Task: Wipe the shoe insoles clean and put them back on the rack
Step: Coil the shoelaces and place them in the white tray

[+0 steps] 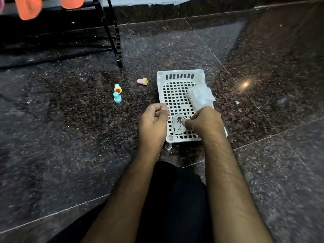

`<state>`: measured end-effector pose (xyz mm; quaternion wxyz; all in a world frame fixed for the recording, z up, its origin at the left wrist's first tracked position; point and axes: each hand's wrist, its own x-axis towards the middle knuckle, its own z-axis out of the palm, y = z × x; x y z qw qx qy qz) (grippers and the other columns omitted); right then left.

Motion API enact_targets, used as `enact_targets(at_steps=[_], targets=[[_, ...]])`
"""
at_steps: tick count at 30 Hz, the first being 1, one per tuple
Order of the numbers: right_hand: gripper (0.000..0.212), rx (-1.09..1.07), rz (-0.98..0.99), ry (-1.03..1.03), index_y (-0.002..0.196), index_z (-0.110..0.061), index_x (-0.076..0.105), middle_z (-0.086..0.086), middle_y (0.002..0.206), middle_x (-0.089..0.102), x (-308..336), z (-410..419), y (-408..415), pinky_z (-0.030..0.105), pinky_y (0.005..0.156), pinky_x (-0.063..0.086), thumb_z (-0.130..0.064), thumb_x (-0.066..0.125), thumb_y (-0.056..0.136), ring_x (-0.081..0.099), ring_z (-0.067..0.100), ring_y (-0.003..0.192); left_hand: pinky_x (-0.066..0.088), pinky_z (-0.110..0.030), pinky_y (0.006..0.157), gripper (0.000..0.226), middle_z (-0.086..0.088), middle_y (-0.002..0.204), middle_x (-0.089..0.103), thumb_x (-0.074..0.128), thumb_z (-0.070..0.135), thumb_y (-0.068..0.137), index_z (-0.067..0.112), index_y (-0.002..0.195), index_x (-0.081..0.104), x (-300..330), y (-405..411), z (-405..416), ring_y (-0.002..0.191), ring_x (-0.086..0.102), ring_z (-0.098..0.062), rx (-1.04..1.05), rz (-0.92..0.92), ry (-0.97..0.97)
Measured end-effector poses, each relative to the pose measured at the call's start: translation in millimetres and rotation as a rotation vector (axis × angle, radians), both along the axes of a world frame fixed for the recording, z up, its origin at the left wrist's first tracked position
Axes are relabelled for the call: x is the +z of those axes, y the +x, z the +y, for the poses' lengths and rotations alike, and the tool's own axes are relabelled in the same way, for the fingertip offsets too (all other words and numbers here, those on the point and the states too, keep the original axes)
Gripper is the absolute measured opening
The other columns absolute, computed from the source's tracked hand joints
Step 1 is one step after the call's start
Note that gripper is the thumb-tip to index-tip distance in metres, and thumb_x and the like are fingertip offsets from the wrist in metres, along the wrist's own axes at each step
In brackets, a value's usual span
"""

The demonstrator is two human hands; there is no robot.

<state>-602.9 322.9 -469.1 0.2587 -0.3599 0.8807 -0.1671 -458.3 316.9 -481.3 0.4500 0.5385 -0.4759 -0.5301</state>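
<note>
A small white plastic lattice rack [175,88] on short legs stands on the dark floor in front of me. A coil of white cord [178,126] lies on its near end. My right hand [203,121] pinches the coil with thumb and fingertips. My left hand [154,118] hovers at the rack's left edge with its fingers curled and thumb against the forefinger; I see nothing in it. A pale, plastic-wrapped packet [200,97] lies on the rack's right side, just beyond my right hand. I cannot make out any insoles.
Three small toy-like stampers lie on the floor left of the rack: pink [142,81], yellow and white [117,88], blue [117,97]. A black metal stand [115,41] rises at the back left, with two orange objects [28,7] on it. My dark-clothed legs are below.
</note>
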Motion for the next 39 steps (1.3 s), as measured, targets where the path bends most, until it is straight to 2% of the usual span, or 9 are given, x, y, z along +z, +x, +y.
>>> enact_targets(at_steps=[2, 6, 9, 15, 20, 24, 29, 33, 39], targets=[[0.044, -0.029, 0.055, -0.012, 0.101, -0.015, 0.070, 0.006, 0.100, 0.070, 2.5, 0.7, 0.8, 0.029, 0.073, 0.049, -0.045, 0.085, 0.072, 0.066, 0.025, 0.092, 0.056, -0.028, 0.075, 0.014, 0.000, 0.096, 0.073, 0.058, 0.017, 0.098, 0.018, 0.108, 0.068, -4.9, 1.8, -2.8, 0.080, 0.064, -0.005, 0.010, -0.016, -0.002], [0.031, -0.067, 0.145, -0.157, 0.101, -0.017, 0.069, 0.006, 0.102, 0.069, 12.9, 3.4, 12.7, 0.030, 0.075, 0.049, -0.043, 0.074, 0.085, 0.065, 0.027, 0.091, 0.052, -0.020, 0.066, 0.016, -0.001, 0.092, 0.072, 0.057, 0.008, 0.095, 0.015, 0.103, 0.069, -9.4, 3.9, -2.6, 0.072, 0.064, -0.003, 0.090, -0.018, -0.015], [0.027, -0.048, 0.170, -0.232, 0.104, -0.019, 0.069, 0.005, 0.103, 0.070, 25.8, 6.4, 27.1, 0.033, 0.080, 0.051, -0.041, 0.067, 0.090, 0.065, 0.028, 0.094, 0.049, -0.017, 0.067, 0.017, 0.001, 0.090, 0.071, 0.056, 0.006, 0.095, 0.016, 0.103, 0.068, -7.0, 7.5, 3.1, 0.070, 0.061, 0.000, 0.146, -0.042, -0.039], [0.026, 0.115, 0.195, -0.285, 0.106, -0.011, 0.068, 0.013, 0.105, 0.069, 51.5, 28.9, 51.6, 0.034, 0.078, 0.048, -0.031, 0.056, 0.097, 0.064, 0.034, 0.097, 0.054, -0.027, 0.079, 0.020, 0.003, 0.095, 0.071, 0.057, 0.006, 0.094, 0.022, 0.101, 0.067, 5.1, 24.4, 25.6, 0.084, 0.067, -0.014, 0.217, -0.076, -0.113], [0.025, 0.212, 0.227, -0.351, 0.106, -0.012, 0.067, 0.012, 0.106, 0.066, 65.8, 47.1, 92.0, 0.037, 0.078, 0.048, -0.031, 0.052, 0.097, 0.063, 0.033, 0.096, 0.053, -0.025, 0.075, 0.021, -0.008, 0.096, 0.071, 0.056, 0.003, 0.092, 0.019, 0.103, 0.065, 25.9, 44.2, 47.5, 0.081, 0.069, -0.020, 0.252, 0.022, -0.127], [0.028, 0.260, 0.247, -0.419, 0.117, -0.013, 0.060, 0.012, 0.116, 0.057, 74.0, 57.4, 133.2, 0.037, 0.077, 0.045, -0.032, 0.050, 0.099, 0.061, 0.033, 0.100, 0.053, -0.029, 0.076, 0.019, -0.004, 0.092, 0.068, 0.060, 0.004, 0.093, 0.018, 0.103, 0.066, 40.5, 73.4, 59.4, 0.081, 0.065, -0.019, 0.298, 0.050, -0.154], [0.035, 0.316, 0.257, -0.451, 0.127, -0.014, 0.052, 0.012, 0.125, 0.048, 63.2, 70.3, 173.3, 0.040, 0.078, 0.048, -0.036, 0.048, 0.100, 0.060, 0.033, 0.103, 0.056, -0.031, 0.081, 0.016, -0.002, 0.097, 0.070, 0.061, 0.007, 0.094, 0.014, 0.106, 0.067, 51.5, 116.9, 66.3, 0.089, 0.069, -0.021, 0.315, -0.068, -0.207], [0.039, 0.357, 0.224, -0.418, 0.129, -0.013, 0.051, 0.013, 0.126, 0.047, 59.2, 64.8, 182.2, 0.040, 0.080, 0.049, -0.037, 0.052, 0.099, 0.059, 0.033, 0.105, 0.054, -0.025, 0.079, 0.016, 0.000, 0.099, 0.071, 0.061, 0.009, 0.094, 0.014, 0.108, 0.068, 43.5, 141.3, 66.2, 0.082, 0.064, -0.008, 0.331, -0.153, -0.207], [0.038, 0.400, 0.233, -0.402, 0.132, -0.013, 0.048, 0.013, 0.129, 0.045, 50.7, 45.6, 190.4, 0.043, 0.082, 0.051, -0.031, 0.053, 0.099, 0.060, 0.034, 0.106, 0.057, -0.033, 0.081, 0.015, 0.000, 0.094, 0.071, 0.062, 0.007, 0.094, 0.016, 0.105, 0.067, 26.3, 147.7, 55.4, 0.087, 0.070, -0.021, 0.325, -0.130, -0.159]])
